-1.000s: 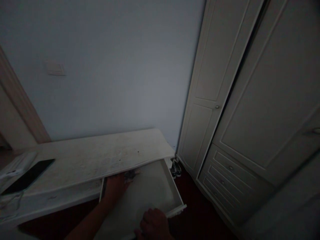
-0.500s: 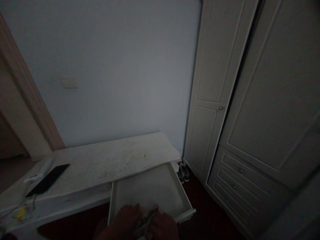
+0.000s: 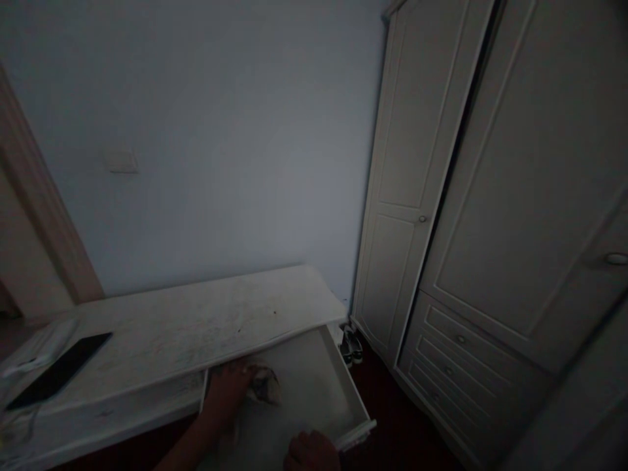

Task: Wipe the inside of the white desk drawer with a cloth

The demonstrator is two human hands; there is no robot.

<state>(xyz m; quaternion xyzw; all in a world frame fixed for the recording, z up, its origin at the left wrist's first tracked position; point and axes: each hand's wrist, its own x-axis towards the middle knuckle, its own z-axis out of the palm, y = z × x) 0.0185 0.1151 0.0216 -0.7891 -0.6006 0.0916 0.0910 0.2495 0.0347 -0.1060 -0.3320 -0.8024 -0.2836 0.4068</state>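
Observation:
An open white drawer (image 3: pixel 314 386) sticks out from the front of a white desk (image 3: pixel 206 307). My left hand (image 3: pixel 228 386) reaches into its back left corner, fingers closed on a crumpled light cloth (image 3: pixel 265 384) with dark patches. The cloth lies against the drawer bottom. At the lower edge of the view, my right hand (image 3: pixel 311 451) is curled over the drawer's front panel; its fingertips are partly hidden.
A black flat tablet-like object (image 3: pixel 61 369) and a white device (image 3: pixel 42 347) lie on the desk's left end. To the right stands a white wardrobe (image 3: pixel 392 248) with small drawers. Dark shoes (image 3: pixel 352 345) sit on the red floor between them.
Both hands were together with the cloth near the drawer's front. The left has carried the cloth to the back left corner, while the right has let go and moved to the front panel.

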